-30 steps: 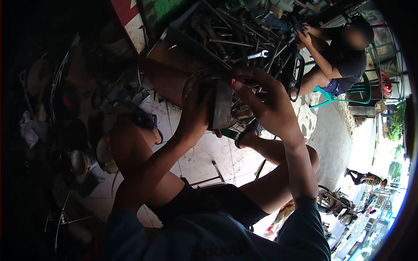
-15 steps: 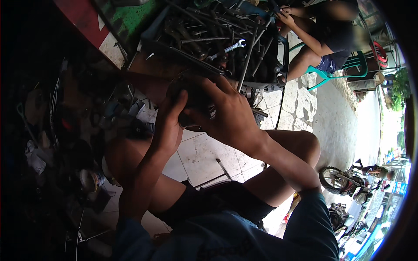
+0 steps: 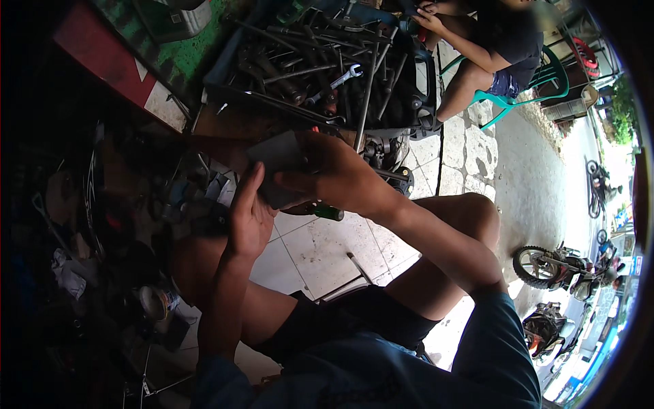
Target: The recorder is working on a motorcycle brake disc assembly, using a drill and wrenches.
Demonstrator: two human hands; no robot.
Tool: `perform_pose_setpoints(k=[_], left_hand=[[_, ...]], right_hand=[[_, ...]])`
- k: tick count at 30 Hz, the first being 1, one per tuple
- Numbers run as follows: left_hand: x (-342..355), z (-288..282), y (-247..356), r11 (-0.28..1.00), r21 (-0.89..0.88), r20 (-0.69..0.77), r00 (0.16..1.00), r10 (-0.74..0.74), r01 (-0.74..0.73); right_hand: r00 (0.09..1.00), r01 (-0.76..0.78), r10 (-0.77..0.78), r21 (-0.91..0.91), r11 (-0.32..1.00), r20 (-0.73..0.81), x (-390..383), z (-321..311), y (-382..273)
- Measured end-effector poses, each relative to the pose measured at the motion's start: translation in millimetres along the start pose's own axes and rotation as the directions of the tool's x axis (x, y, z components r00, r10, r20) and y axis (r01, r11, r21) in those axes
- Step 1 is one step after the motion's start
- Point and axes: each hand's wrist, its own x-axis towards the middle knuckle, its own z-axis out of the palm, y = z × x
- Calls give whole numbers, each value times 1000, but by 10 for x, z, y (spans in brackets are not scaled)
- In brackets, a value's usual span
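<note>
A dark grey, flat-faced block (image 3: 272, 153) is held between my hands in front of me. My left hand (image 3: 246, 215) is closed on its lower left, thumb raised along that side. My right hand (image 3: 347, 180) grips the right side, thumb bent across the block. Whatever lies behind the block is mostly hidden. Just beyond, a tray (image 3: 218, 92) is heaped with dark tools, sockets and bars, with a silver wrench (image 3: 334, 85) on top. A green bottle (image 3: 330, 211) shows below my right hand, above the tiled floor (image 3: 313, 252).
A seated person (image 3: 507, 51) on a green chair (image 3: 504, 105) holds something at upper right. Dark clutter (image 3: 75, 273) crowds the left side. A green-and-red panel (image 3: 102, 65) stands at upper left. Motorbikes (image 3: 545, 266) stand outside at right, and a metal rod (image 3: 357, 266) lies between my knees.
My hands and the block have moved left and turned, so a broad grey face shows; the round plate seen earlier is now hidden. The whole view has shifted somewhat.
</note>
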Motion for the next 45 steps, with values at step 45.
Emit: perform_pose_setpoints(k=[45], left_hand=[[976,-485,969,564,803,-259,739,622,-194]], right_hand=[[928,142,-316,-598,789,-196,631,-720,-629]])
